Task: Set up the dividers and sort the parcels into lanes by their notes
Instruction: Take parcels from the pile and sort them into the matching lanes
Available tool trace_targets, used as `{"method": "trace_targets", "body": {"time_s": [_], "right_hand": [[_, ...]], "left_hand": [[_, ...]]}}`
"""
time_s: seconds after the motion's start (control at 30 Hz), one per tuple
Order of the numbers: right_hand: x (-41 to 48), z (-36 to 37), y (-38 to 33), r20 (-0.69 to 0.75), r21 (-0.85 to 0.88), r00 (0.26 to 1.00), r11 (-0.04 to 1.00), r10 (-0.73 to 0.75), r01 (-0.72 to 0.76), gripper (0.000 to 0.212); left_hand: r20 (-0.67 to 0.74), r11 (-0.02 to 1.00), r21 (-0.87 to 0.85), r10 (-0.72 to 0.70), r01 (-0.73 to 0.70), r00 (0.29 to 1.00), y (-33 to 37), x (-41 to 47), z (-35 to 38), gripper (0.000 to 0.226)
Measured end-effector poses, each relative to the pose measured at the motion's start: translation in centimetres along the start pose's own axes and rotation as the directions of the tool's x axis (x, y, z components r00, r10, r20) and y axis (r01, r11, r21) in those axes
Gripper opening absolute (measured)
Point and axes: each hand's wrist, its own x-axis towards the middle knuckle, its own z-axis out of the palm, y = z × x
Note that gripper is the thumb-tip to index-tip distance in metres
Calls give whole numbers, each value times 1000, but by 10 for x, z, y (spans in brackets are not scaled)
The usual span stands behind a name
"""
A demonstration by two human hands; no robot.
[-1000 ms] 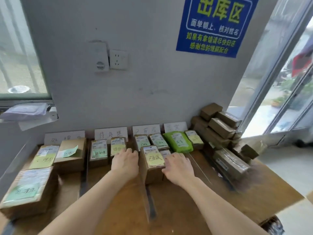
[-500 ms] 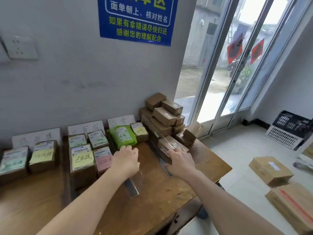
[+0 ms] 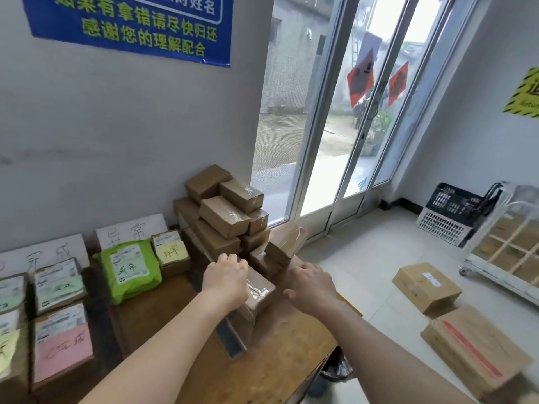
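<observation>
Head view, frame centre: left hand (image 3: 226,282) curls its fingers over the upright clear plastic divider (image 3: 230,339) on the wooden table (image 3: 277,360); right hand (image 3: 312,287) sits half-curled beside a taped brown cardboard parcel (image 3: 258,293), can't tell if it's gripping

Taped brown parcel (image 3: 256,290) beside upright clear divider (image 3: 230,339); plain boxes (image 3: 224,211) stacked behind

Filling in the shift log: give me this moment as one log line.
step: divider setup | left hand: grips divider | right hand: beside taped box, grip unclear | unsorted box stack: behind both hands
</observation>
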Motion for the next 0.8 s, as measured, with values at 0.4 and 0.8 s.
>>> {"method": "trace_targets", "body": {"time_s": [0.4,0.8], "right_hand": [[128,14,80,63,-51,998,999,10,-7,50],[230,52,136,84,45,969,972,-234,231,41]], "left_hand": [[103,999,33,8,-11,995,60,139,29,46],[206,986,-20,-160,167,965,104,226,83,94]]}}
